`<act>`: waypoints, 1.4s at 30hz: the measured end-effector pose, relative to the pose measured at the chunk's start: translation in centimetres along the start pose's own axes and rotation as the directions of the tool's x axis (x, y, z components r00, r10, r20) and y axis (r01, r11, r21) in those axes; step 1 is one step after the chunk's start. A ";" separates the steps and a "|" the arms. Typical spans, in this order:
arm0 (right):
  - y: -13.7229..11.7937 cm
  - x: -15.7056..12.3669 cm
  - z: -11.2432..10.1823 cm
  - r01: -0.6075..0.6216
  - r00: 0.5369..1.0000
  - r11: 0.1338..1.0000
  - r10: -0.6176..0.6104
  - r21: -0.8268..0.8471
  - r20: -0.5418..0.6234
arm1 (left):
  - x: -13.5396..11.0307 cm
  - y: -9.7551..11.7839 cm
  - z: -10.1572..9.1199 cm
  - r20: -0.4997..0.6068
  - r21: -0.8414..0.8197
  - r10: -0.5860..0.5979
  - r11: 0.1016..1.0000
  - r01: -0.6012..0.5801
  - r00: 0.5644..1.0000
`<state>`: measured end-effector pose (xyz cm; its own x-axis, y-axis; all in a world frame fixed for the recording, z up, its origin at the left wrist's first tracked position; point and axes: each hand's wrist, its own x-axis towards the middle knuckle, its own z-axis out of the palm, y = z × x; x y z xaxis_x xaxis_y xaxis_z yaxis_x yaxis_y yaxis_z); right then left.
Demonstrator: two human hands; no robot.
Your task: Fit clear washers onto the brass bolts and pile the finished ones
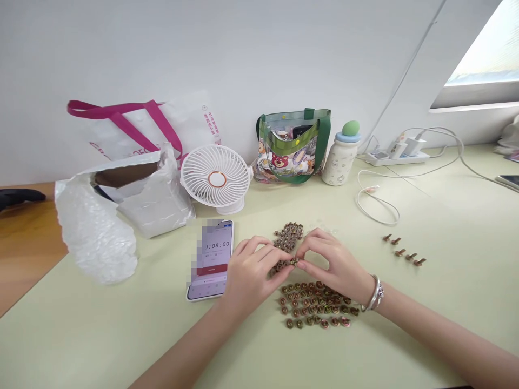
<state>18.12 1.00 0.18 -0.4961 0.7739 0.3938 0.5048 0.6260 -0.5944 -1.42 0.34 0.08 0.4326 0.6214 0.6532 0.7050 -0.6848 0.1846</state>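
Note:
Thumb and fingertips of my left hand [259, 266] and my right hand [330, 265] meet in a pinch on one small brass-coloured metal part [294, 261]. It looks like a screw with a nut or washer, mostly covered by the fingers. Just behind the hands lies a tight cluster of small metal nuts [288, 235], partly hidden by my left hand. In front of them, several rows of similar round brass-coloured screw pieces [312, 310] rest on the table, the far right ones under my right hand. Farther right, several loose screws [400, 252] lie in a slanting line.
Left of my left hand lies a phone [213, 259] showing a timer. Behind are a white fan [216, 178], a bubble-wrap bag [101, 237], a green-handled bag [292, 154] and a bottle [341, 159]. A white cable [383, 208] runs from the power strip [397, 158].

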 end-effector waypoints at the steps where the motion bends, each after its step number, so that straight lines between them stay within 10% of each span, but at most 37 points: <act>1: 0.0 0.0 0.1 0.004 1.000 1.000 -0.004 -0.008 0.004 | 0.0 0.0 0.0 0.000 0.003 0.009 1.000 -0.009 1.000; 22: 0.4 0.0 -0.3 0.077 0.996 0.983 -0.082 -0.167 -0.020 | 0.0 -0.2 0.2 0.084 -0.014 -0.049 0.999 0.050 0.995; 33: 4.5 0.2 -2.9 -0.048 0.995 0.805 0.092 -0.591 0.045 | 0.1 -0.2 0.0 0.101 0.004 -0.053 0.999 0.053 0.994; 42: 1.0 0.2 -1.2 0.055 0.996 0.980 -0.041 -0.191 0.077 | 0.2 -0.1 0.0 0.095 -0.011 -0.054 0.998 0.056 0.994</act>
<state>19.31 1.88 0.50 -0.5694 0.7376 0.3628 0.6024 0.6748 -0.4264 -1.39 0.50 0.19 0.4450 0.6909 0.5697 0.7219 -0.6532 0.2284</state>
